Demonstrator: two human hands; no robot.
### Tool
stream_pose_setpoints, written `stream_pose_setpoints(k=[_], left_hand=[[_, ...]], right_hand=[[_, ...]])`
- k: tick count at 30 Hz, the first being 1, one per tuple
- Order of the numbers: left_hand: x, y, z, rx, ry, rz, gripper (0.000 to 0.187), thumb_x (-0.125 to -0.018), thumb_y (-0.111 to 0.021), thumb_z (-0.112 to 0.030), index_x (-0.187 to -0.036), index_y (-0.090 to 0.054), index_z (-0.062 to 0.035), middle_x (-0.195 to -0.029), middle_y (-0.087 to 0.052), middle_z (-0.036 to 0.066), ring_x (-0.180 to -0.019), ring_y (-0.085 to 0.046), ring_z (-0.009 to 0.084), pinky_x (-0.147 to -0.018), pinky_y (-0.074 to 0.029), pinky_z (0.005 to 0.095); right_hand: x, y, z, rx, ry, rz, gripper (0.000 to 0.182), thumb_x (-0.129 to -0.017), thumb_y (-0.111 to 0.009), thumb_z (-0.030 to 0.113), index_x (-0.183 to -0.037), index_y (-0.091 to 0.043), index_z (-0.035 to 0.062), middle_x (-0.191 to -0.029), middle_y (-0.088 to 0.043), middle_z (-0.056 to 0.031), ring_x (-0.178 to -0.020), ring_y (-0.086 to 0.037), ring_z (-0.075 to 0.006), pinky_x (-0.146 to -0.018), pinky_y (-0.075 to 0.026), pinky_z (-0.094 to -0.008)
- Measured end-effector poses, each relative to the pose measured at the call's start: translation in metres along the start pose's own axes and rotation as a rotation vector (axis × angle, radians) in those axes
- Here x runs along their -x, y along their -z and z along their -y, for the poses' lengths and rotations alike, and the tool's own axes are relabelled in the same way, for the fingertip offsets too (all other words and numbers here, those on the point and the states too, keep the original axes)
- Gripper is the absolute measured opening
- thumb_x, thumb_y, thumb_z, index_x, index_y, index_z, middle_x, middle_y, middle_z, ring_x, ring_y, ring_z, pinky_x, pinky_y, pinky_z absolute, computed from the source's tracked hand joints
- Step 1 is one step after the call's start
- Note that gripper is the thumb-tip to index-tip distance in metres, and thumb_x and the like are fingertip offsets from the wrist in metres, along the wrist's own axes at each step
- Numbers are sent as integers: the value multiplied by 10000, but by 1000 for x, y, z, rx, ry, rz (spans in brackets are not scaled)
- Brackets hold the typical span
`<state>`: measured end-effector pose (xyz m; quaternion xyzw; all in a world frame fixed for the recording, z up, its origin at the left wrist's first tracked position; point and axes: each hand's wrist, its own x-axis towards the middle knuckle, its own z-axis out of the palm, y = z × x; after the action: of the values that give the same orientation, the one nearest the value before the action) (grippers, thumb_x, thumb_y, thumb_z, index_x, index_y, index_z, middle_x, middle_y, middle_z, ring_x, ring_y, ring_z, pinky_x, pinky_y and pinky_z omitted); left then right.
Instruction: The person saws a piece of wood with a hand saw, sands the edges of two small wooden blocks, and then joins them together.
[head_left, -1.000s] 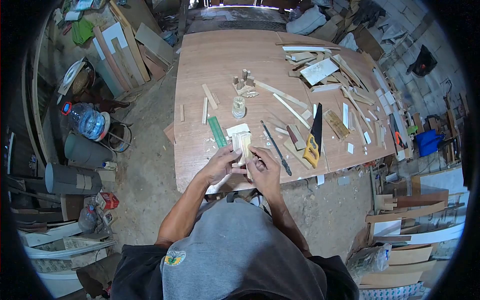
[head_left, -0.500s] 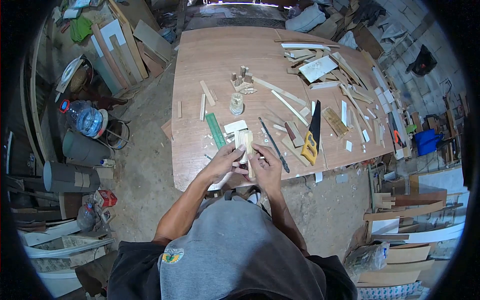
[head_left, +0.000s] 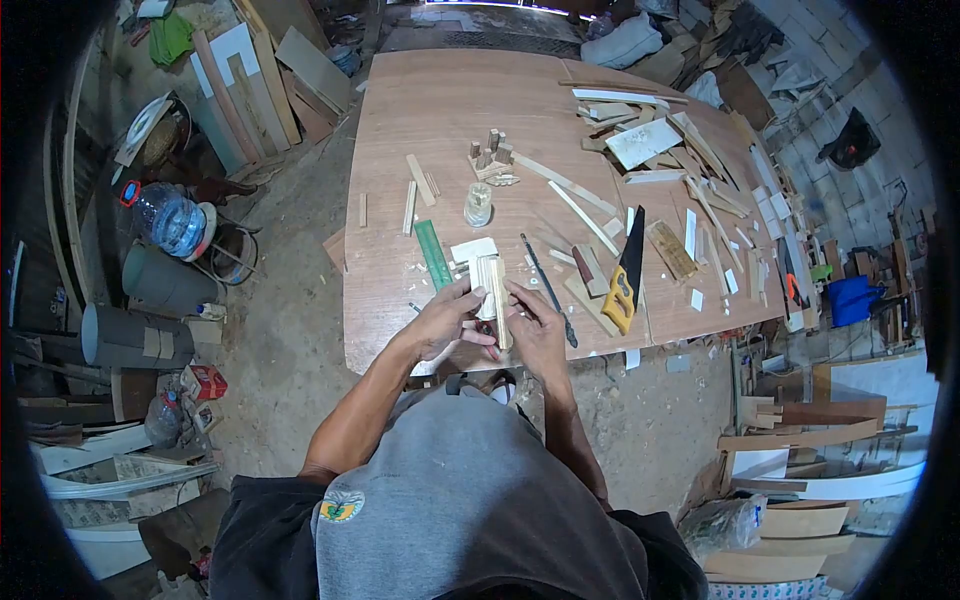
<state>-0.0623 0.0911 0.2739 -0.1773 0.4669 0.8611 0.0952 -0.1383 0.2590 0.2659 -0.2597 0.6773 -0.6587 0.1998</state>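
Thin pale wooden strips stand side by side between my two hands at the table's near edge. My left hand is closed on their left side, thumb across the front. From the right, my right hand grips the rightmost strip with thumb and fingers. Whether the strips are joined is too small to tell. Just beyond them lies a whitish flat piece. A green ruler is to the left of it, and a dark thin rod-like tool lies right of my right hand.
On the wooden table are a yellow-handled handsaw, a glass jar, small upright wood blocks and a heap of wood offcuts at the back right. A large water bottle stands on the left.
The view has shifted slightly. My hands keep their grip on the wooden strips, with little visible movement of the fingers.
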Motion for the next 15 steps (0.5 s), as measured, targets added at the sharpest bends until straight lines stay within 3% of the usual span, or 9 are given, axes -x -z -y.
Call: stream_pose_setpoints(k=[3, 5, 7, 8, 10, 15], left_hand=[[-1, 5, 4, 64, -31, 40, 439, -1026, -479, -264, -1401, -420, -42, -1143, -561, 55, -1052, -596, 178, -842, -616, 454], [0, 8, 5, 135, -33, 76, 458, -1021, -471, -218, -1429, -376, -33, -1259, -550, 108, -1118, -608, 235, -871, -601, 484], [3, 6, 4, 194, -63, 102, 471, -1015, -469, -194, -1441, -352, -32, -1305, -530, 133, -1145, -602, 264, -901, -586, 490], [5, 6, 4, 255, -94, 126, 486, -1009, -467, -170, -1453, -329, -30, -1351, -510, 159, -1173, -597, 294, -930, -570, 495], [4, 8, 7, 313, -122, 169, 499, -1002, -471, -159, -1459, -318, -29, -1371, -494, 172, -1198, -581, 308, -960, -551, 495], [6, 10, 10, 417, -186, 270, 528, -989, -487, -155, -1466, -300, -27, -1382, -485, 188, -1243, -548, 325, -1006, -516, 481]], right_hand=[[1, -5, 8, -3, 4, -26, 422, -880, -577, -71, -1296, -605, -7, -1090, -575, -88, -860, -560, -98, -759, -510, -224], [2, -7, 13, -13, -18, -40, 416, -868, -610, -52, -1281, -618, -4, -1077, -592, -86, -823, -563, -92, -724, -508, -223], [3, -6, 14, 186, 9, -31, 401, -870, -659, 7, -1269, -619, -8, -1156, -625, -115, -987, -590, -131, -827, -511, -256], [3, -8, 13, 183, 10, -38, 401, -870, -659, 7, -1269, -619, -8, -1156, -625, -115, -987, -590, -131, -827, -511, -256], [3, -14, 13, 284, 271, -142, 423, -804, -710, 2, -1224, -662, 28, -1034, -648, -113, -748, -581, -115, -631, -496, -235], [13, -21, 35, 350, 257, -187, 376, -795, -720, 1, -1168, -675, 19, -1044, -646, -123, -808, -628, -163, -691, -523, -274]])
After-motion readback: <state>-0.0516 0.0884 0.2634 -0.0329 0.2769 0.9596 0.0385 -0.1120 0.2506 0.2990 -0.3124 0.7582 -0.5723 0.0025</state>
